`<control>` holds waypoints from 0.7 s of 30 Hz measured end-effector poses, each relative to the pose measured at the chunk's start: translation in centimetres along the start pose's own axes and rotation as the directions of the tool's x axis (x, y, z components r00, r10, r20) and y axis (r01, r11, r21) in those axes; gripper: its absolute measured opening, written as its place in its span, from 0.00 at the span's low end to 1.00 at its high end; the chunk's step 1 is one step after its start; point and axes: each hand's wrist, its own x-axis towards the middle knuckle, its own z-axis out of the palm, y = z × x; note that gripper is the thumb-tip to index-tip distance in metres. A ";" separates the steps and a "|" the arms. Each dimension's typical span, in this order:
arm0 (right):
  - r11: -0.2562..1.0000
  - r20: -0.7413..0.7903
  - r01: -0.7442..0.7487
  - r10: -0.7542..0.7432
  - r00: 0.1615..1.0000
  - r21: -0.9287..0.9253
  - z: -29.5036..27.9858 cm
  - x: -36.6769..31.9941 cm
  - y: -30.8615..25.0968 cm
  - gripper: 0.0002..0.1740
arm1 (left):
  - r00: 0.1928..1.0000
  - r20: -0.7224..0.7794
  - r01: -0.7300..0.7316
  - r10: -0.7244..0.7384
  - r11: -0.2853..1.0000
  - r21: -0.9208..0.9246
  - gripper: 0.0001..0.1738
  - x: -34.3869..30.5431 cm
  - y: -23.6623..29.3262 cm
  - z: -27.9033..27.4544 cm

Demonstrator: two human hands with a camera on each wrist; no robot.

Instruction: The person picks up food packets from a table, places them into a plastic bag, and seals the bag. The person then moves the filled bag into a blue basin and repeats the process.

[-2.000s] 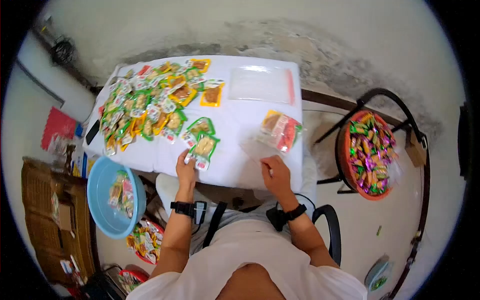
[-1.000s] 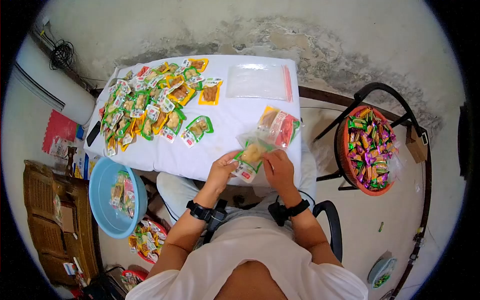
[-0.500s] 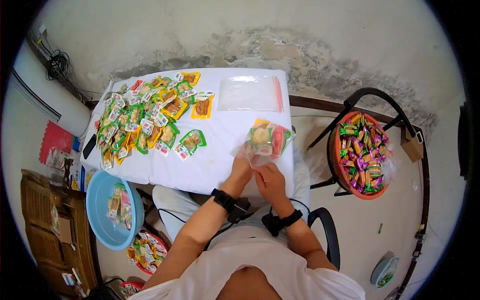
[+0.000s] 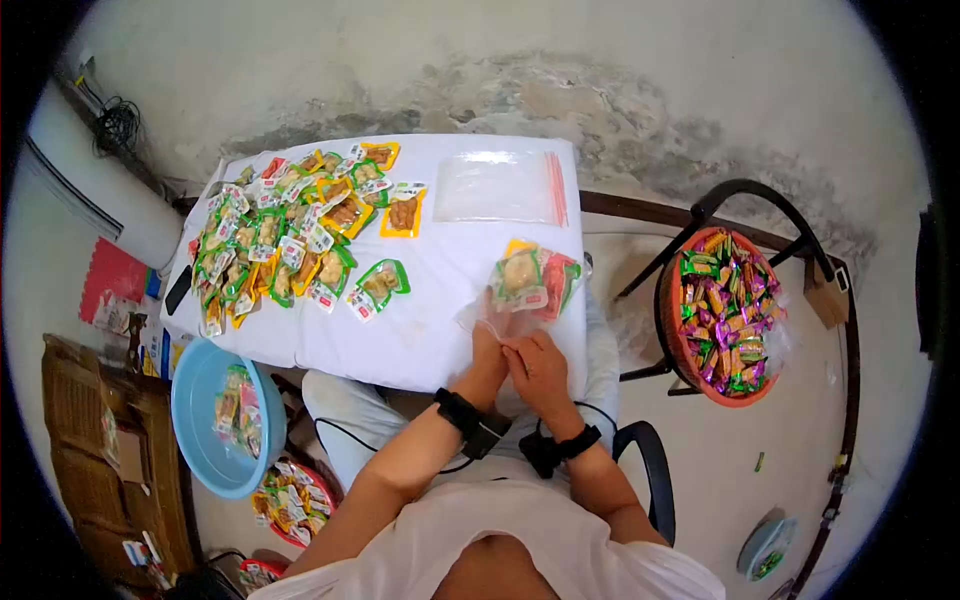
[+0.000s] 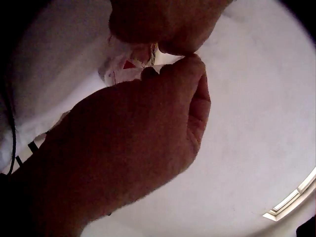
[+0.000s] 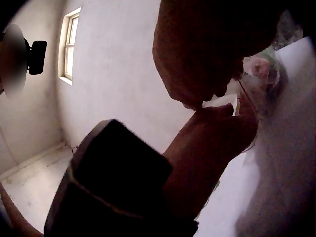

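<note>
A: Near edge of table (image 4: 420, 345). Left hand (image 4: 487, 358) and right hand (image 4: 540, 368) side by side, touching. Each has fingers curled, thumb pinching the mouth of the clear bag (image 4: 528, 282).
B: Bag's position?
A: Flat on the cloth just beyond the hands, packets inside.
B: Handling?
A: My judgement: hold both lips level, contents clear of the strip, bag flat. Farther off: loose packets (image 4: 285, 230) to the left, empty zip bag (image 4: 497, 187) by the far edge.
</note>
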 end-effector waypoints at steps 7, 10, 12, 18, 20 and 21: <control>0.997 -0.011 0.080 -0.080 0.997 -0.015 1.0 0.0 0.9 0.06 | 0.994 -0.111 0.024 0.015 0.940 0.342 0.23 4.1 -1.8 -3.5; 1.000 0.015 0.022 -0.022 1.000 0.001 0.6 0.0 0.9 0.06 | 0.989 -0.145 0.054 0.015 0.886 0.461 0.24 6.0 -2.1 -4.7; 1.000 0.028 -0.020 0.020 0.999 0.006 0.7 0.1 0.8 0.07 | 0.978 -0.036 -0.111 0.208 0.651 0.751 0.23 6.7 -2.5 -5.7; 0.998 -0.020 0.039 -0.040 0.999 -0.054 1.1 0.0 1.4 0.05 | 0.773 0.250 -0.470 0.583 0.262 0.843 0.21 3.1 -4.4 -6.8; 0.998 0.009 0.066 -0.066 0.998 0.019 1.5 0.2 1.0 0.05 | 0.888 0.114 -0.364 0.445 0.531 0.765 0.20 2.1 -2.7 -5.9; 0.999 -0.001 0.053 -0.053 0.999 0.006 1.5 0.3 0.8 0.05 | 0.876 0.134 -0.433 0.463 0.634 0.641 0.25 2.5 -2.7 -6.0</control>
